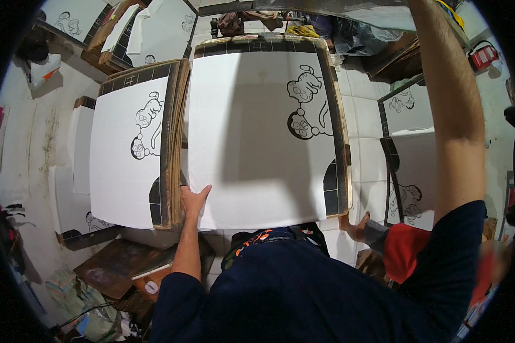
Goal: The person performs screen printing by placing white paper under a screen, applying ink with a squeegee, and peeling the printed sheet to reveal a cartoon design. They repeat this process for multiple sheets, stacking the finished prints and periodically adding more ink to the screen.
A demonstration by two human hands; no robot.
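A board (341,137) with a dark taped border lies before me, covered by white cloth (212,114) with a black line drawing of cartoon figures at its right side. My left hand (195,201) grips the board's near left edge, thumb over the cloth and fingers down the side, mostly hidden. My right arm stretches up to the far right, beside a flat frame (349,12) raised over the board's far end. The right hand itself is cut off by the picture's top edge. The frame's shadow falls across the middle of the cloth.
Close on the left stands a stack of boards (173,143), its top cloth (120,154) carrying the same drawing. More printed cloths (415,166) lie at the right. Another person's red garment (405,251) and bare foot are near my right side. Dark plastic bags (355,40) lie beyond the board.
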